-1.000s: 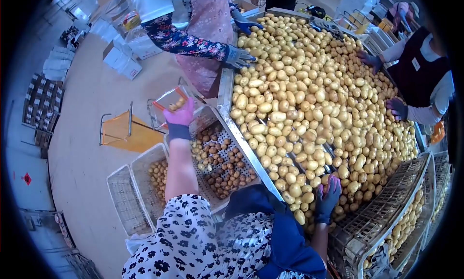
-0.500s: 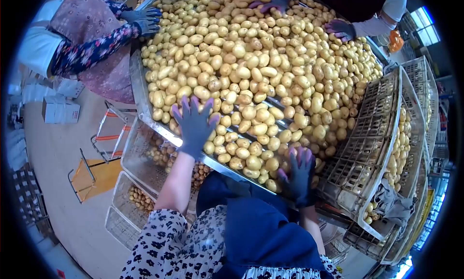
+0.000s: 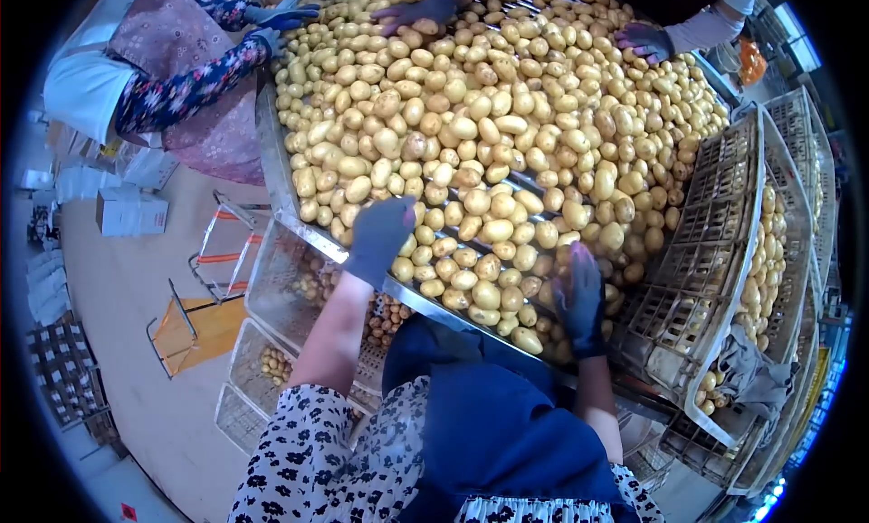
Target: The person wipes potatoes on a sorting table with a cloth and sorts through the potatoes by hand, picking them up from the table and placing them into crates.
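Pale yellow potatoes (image 3: 489, 220) lie heaped on a metal sorting table (image 3: 312, 238) with bars showing through gaps. My left hand (image 3: 378, 242), in a dark grey glove with purple fingertips, rests over the potatoes at the near left edge. Its fingers curl down, and whatever lies under them is hidden. At the near right of the pile, my right hand (image 3: 584, 301), gloved the same way, is stretched out with thumb apart, lying against potatoes. No potato shows inside its grip.
Plastic crates (image 3: 697, 260) holding potatoes stand at the right, a grey cloth (image 3: 756, 378) on one. More crates (image 3: 244, 369) sit below the left edge. Two people work across the pile, one gloved hand (image 3: 421, 14) on it. An orange-seated folding chair (image 3: 204, 333) stands left.
My left hand's spread fingers have curled in over the potatoes. My right hand has moved slightly up and its fingers are closer together. A co-worker's hand opposite has swept left, uncovering bars.
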`<state>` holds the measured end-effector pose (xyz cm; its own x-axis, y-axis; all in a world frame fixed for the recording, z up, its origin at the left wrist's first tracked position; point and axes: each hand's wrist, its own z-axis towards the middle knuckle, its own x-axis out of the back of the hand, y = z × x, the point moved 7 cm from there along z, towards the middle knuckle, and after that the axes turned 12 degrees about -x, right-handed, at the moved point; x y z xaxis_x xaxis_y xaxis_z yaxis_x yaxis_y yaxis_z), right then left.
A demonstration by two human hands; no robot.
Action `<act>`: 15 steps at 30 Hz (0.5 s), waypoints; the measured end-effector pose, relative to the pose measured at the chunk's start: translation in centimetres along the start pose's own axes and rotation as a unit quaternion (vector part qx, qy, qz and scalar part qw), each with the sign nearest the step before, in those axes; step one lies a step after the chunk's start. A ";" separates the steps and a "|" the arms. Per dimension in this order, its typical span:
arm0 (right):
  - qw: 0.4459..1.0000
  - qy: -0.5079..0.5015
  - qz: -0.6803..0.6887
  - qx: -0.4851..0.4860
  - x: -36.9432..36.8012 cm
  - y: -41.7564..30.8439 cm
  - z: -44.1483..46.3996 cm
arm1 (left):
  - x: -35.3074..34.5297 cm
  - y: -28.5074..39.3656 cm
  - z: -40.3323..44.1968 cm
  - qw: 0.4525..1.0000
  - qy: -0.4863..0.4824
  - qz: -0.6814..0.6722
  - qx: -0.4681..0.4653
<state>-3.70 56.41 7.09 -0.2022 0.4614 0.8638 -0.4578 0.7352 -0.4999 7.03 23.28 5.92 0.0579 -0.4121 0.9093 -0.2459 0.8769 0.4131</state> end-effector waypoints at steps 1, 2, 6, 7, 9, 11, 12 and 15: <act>0.996 0.003 -0.083 0.040 -0.3 -0.7 -0.4 | -0.5 1.0 -0.5 1.000 -0.002 -0.002 -0.002; 0.996 0.003 -0.085 0.038 -0.2 -1.0 -0.5 | -0.5 2.6 -0.8 0.996 0.018 0.085 -0.015; 0.994 -0.008 -0.101 0.029 0.6 -1.9 -0.5 | -0.8 7.1 -2.2 0.975 0.167 0.102 -0.105; 0.998 -0.001 -0.061 0.024 1.0 -2.1 -0.6 | -1.2 8.1 -2.5 0.973 0.172 0.052 -0.143; 1.000 -0.007 -0.014 0.012 1.9 -2.3 -0.6 | -2.8 9.9 -3.0 0.978 0.096 0.021 -0.185; 0.999 -0.024 0.019 -0.017 2.9 -2.0 -1.1 | -4.5 8.7 -3.5 0.972 0.075 0.066 -0.210; 0.997 -0.041 0.057 -0.036 3.3 -1.9 -1.4 | -5.4 6.5 -2.9 0.974 0.051 0.081 -0.203; 0.993 -0.046 0.060 -0.092 5.6 -1.5 -2.4 | -2.6 4.2 -1.7 0.945 0.184 0.206 -0.176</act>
<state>-2.11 59.06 12.53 -0.3276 0.5107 0.7949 -0.2616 0.7594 -0.5957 7.49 28.45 5.42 0.3766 0.0386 0.9256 0.0123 0.9988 -0.0467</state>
